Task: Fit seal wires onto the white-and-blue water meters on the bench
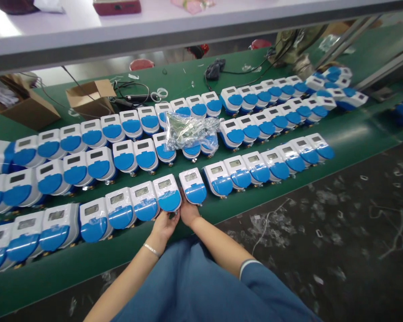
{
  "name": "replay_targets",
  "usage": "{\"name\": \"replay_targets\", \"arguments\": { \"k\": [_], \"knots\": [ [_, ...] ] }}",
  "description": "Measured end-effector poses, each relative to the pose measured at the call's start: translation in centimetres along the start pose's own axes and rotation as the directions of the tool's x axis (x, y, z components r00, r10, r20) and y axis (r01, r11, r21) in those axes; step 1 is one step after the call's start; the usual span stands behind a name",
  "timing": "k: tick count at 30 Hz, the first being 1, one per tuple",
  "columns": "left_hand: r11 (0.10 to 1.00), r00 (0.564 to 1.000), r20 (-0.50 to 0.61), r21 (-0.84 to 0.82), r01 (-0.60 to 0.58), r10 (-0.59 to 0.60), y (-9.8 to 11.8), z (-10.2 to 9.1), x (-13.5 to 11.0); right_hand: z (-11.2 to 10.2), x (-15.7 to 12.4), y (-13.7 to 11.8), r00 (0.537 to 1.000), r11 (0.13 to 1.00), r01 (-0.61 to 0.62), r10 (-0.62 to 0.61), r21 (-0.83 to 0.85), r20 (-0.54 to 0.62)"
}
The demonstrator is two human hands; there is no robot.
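Observation:
Rows of white meters with blue lids lie on a green belt (221,210). My left hand (164,223) is at the near edge of one meter (167,192) in the front row, fingers curled against its underside. My right hand (189,211) holds the bottom of the neighbouring meter (193,185), which sits a little apart from the row. Both hands touch each other at the belt's near edge. A thin bracelet (152,249) circles my left wrist.
A crinkled clear plastic bag (188,130) lies over meters in the middle rows. Two open cardboard boxes (87,96) and black cables (134,94) sit at the belt's far side. A white shelf (154,27) runs overhead. Dark littered floor (339,232) lies right.

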State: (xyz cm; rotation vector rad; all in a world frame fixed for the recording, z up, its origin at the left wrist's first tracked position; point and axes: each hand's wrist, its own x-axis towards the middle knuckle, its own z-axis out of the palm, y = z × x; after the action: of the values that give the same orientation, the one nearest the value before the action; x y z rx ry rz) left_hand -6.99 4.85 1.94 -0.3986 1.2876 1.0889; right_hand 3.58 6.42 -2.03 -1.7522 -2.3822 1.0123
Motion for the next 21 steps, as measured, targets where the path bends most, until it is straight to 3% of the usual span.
{"name": "replay_targets", "arguments": {
  "k": [5,11,15,21],
  "knots": [
    [0.998,0.995,-0.086,-0.03,-0.05,0.048,0.4,1.6,-0.3,0.2,0.8,-0.4,1.0,1.0,-0.014,0.014,-0.008,-0.027],
    [0.999,0.997,-0.082,-0.036,-0.011,0.008,1.5,2.4,-0.3,1.1,1.4,-1.1,0.985,0.998,-0.055,0.055,-0.006,0.164],
    [1.0,0.998,-0.061,-0.006,-0.01,0.009,0.7,1.6,0.0,1.7,-2.8,1.0,0.982,1.0,0.027,-0.028,0.008,0.188],
    [0.99,0.987,0.082,0.027,-0.139,0.136,-0.8,-0.2,-0.1,2.2,-9.8,5.8,0.971,0.987,0.141,-0.153,0.075,0.185]
  ]
}}
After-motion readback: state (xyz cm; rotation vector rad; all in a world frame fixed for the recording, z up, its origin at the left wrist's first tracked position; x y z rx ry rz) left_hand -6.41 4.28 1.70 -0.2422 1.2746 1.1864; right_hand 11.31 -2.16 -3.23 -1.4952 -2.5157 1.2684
